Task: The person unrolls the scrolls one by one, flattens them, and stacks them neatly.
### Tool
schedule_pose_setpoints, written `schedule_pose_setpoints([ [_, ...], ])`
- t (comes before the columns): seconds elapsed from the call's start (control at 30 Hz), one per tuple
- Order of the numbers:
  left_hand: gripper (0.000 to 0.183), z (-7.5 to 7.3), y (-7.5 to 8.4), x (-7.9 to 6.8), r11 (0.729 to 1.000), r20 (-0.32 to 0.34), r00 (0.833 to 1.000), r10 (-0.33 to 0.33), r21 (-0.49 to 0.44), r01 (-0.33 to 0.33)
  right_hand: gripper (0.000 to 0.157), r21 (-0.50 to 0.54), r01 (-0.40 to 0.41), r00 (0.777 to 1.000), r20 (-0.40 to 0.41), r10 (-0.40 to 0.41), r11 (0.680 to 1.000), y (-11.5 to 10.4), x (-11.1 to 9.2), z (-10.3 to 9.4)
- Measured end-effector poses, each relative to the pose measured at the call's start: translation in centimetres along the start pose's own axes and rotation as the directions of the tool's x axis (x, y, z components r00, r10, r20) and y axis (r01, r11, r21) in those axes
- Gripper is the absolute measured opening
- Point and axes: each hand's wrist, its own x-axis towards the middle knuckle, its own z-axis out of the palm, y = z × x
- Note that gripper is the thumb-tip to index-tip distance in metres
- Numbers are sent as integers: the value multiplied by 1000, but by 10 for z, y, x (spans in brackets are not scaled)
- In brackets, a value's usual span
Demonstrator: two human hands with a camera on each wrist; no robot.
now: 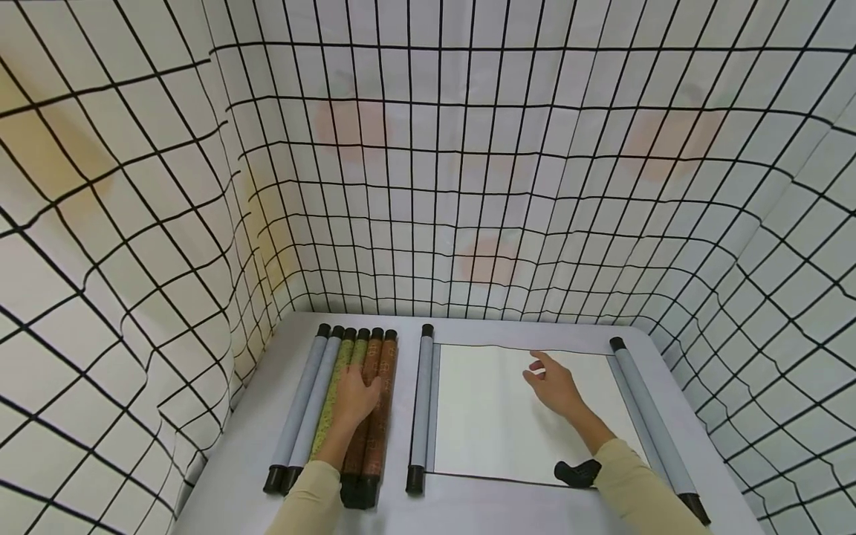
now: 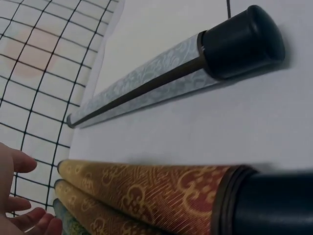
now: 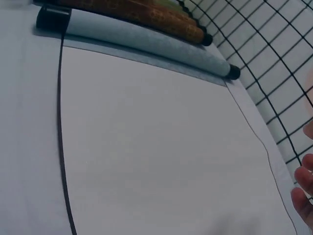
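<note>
My left hand (image 1: 356, 399) is over a row of rolled hanging scrolls, its fingers loosely bent above the yellow-green scrolls (image 1: 325, 418) and brown-orange scrolls (image 1: 377, 431). In the left wrist view these fingers (image 2: 24, 164) show nothing between them; whether they touch a scroll I cannot tell. Two light blue-grey scrolls (image 1: 299, 416) lie at the row's left side. To the right, a scroll with blank white paper (image 1: 488, 416) lies unrolled between its left roller (image 1: 420, 416) and right roller (image 1: 655, 416). Above that paper hovers my right hand (image 1: 556, 385), fingers loosely bent and holding nothing.
Black mesh netting (image 1: 455, 186) rises at the back and both sides of the white table (image 1: 227, 475), before pale sheeting with faint coloured patches. Black caps (image 1: 415, 480) end the rollers. A black object (image 1: 576, 473) sits at my right wrist.
</note>
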Motion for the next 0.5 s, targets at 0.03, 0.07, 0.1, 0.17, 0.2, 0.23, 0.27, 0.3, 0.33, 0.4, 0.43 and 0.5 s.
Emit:
schedule_pose_setpoints([
  [0.03, 65, -2, -2, 1, 1000, 3, 1000, 0, -13, 0, 54, 12, 2, 1000, 14, -3, 1000, -5, -1, 6],
  [0.07, 64, -4, -3, 3, 999, 3, 1000, 7, -36, -7, 53, 16, 8, 1000, 24, -8, 1000, -9, -2, 12],
  [0.1, 62, -6, -4, 5, 999, 1, 1000, 13, -50, -13, 53, 23, 11, 999, 31, -11, 1000, -14, -2, 18],
  [0.17, 59, -10, -6, 8, 997, -2, 1000, 19, -70, -20, 52, 37, 21, 999, 38, -23, 999, -22, -3, 29],
  [0.2, 57, -11, -7, 9, 997, -5, 1000, 25, -72, -25, 52, 48, 26, 999, 42, -28, 999, -27, -4, 34],
  [0.23, 55, -13, -7, 11, 996, -3, 1000, 27, -79, -27, 51, 57, 33, 998, 45, -35, 998, -31, -5, 39],
  [0.27, 54, -15, -7, 12, 997, 1, 1000, 26, -78, -25, 50, 67, 38, 998, 46, -42, 997, -35, -5, 44],
  [0.3, 54, -15, -7, 13, 997, 3, 1000, 25, -68, -25, 49, 81, 43, 998, 50, -47, 996, -39, -6, 49],
  [0.33, 53, -16, -8, 15, 998, 8, 1000, 23, -67, -22, 48, 92, 50, 997, 55, -55, 995, -43, -7, 53],
  [0.4, 52, -17, -10, 17, 998, 19, 999, 26, -63, -25, 46, 112, 68, 995, 71, -76, 991, -50, -9, 63],
  [0.43, 52, -18, -12, 19, 998, 28, 999, 24, -63, -22, 46, 123, 80, 993, 81, -90, 989, -53, -10, 68],
  [0.5, 52, -21, -14, 21, 998, 42, 999, 26, -66, -23, 44, 151, 94, 989, 96, -109, 984, -62, -13, 78],
])
